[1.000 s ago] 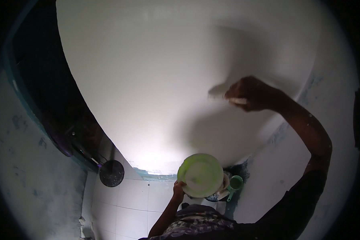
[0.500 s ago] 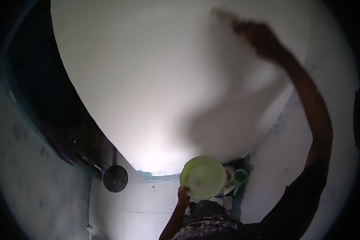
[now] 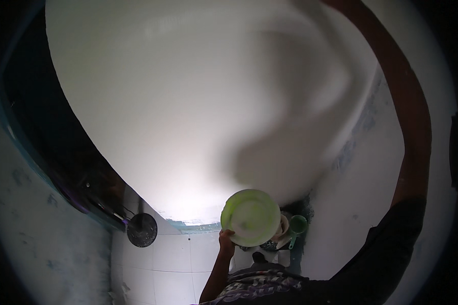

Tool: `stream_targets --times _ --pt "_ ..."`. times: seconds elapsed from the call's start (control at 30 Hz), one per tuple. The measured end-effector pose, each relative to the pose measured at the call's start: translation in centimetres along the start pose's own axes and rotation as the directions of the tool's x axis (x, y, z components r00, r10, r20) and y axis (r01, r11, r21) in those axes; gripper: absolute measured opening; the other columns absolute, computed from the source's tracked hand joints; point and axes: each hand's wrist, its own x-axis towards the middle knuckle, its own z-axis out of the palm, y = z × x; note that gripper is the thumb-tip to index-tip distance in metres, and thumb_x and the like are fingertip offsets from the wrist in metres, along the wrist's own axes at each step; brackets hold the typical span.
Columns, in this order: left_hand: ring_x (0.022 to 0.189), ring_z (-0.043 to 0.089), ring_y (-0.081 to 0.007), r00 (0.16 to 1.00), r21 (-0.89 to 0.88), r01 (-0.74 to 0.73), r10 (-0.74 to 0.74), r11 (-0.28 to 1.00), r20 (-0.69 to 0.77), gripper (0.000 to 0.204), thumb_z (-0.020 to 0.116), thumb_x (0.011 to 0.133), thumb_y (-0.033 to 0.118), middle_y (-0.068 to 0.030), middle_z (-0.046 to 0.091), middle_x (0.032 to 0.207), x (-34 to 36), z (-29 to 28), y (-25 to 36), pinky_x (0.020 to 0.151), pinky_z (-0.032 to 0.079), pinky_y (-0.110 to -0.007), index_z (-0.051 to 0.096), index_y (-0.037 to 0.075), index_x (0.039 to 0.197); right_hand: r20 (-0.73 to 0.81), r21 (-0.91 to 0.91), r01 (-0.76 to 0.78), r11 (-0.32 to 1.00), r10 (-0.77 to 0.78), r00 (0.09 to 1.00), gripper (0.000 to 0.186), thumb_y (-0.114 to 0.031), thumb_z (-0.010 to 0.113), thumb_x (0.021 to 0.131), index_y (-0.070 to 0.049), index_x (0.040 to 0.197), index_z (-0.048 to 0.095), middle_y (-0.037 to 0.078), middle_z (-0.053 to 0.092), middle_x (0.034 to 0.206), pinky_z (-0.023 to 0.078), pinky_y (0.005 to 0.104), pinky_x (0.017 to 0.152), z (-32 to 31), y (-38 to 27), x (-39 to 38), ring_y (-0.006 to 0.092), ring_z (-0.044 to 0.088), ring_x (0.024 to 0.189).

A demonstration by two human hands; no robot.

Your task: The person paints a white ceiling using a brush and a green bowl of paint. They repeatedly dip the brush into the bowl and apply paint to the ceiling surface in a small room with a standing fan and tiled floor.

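Observation:
My left hand (image 3: 226,241) grips the near-left rim of a round light green plate (image 3: 257,206). A whitish smear covers much of the plate's middle. The plate is held in front of my body, low in the picture, with my thumb over its edge. My right arm (image 3: 404,96) stretches up along the right side. Its hand is beyond the top edge, so neither the fingers nor anything in them shows. In front of me rises a broad white wall (image 3: 163,101), with the shadow of my arm on its right half.
A green dipper (image 3: 298,224) and a pale container (image 3: 282,227) stand below, right of the plate. A round black pan-like thing (image 3: 142,230) is at lower left, above white floor tiles (image 3: 173,272). A dark opening (image 3: 40,107) borders the wall's left; a patchy side wall (image 3: 364,168) stands right.
My right hand, earlier in view with a blurred light brown thing, has moved up past the top edge. The plate and left hand appear slightly further left and up as the view shifts.

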Motion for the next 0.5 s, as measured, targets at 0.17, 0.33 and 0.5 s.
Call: stream_targets --times 0.17,0.33,0.5 --pt "0.092 0.059 -0.0299 0.998 -0.016 -0.030 0.029 0.999 -0.064 0.048 0.050 0.070 0.007 -0.0152 0.057 0.102 -1.9 0.7 1.2 0.083 0.050 -0.041 0.049 -0.003 0.117 0.100 0.027 0.064 0.998 -0.067 0.993 0.024 -0.009 0.063 0.082 -0.006 0.107 0.062 0.012 0.067 0.104 0.053 0.0378 0.080 4.2 -3.1 0.8 0.0256 0.065 0.091" --pt "0.093 0.059 -0.0326 0.995 -0.109 -0.043 0.032 0.993 -0.097 0.047 0.050 0.069 0.004 -0.0184 0.056 0.104 -2.0 0.9 0.7 0.085 0.050 -0.044 0.048 -0.004 0.115 0.600 0.620 -0.147 0.771 -0.344 0.723 0.015 -0.010 0.060 0.075 -0.010 0.090 0.060 0.006 0.064 0.083 0.054 0.0377 0.071 -0.8 -17.6 -2.5 0.0245 0.065 0.080" --pt "0.094 0.059 -0.0320 1.000 -0.090 -0.003 0.003 0.996 0.005 0.044 0.050 0.068 0.003 -0.0175 0.057 0.104 -2.8 1.5 1.5 0.086 0.049 -0.043 0.049 -0.005 0.112 0.671 0.577 -0.202 0.791 -0.318 0.670 0.018 -0.011 0.066 0.076 -0.007 0.094 0.063 0.011 0.066 0.089 0.052 0.0387 0.074 -2.0 -15.2 -1.2 0.0288 0.064 0.083"
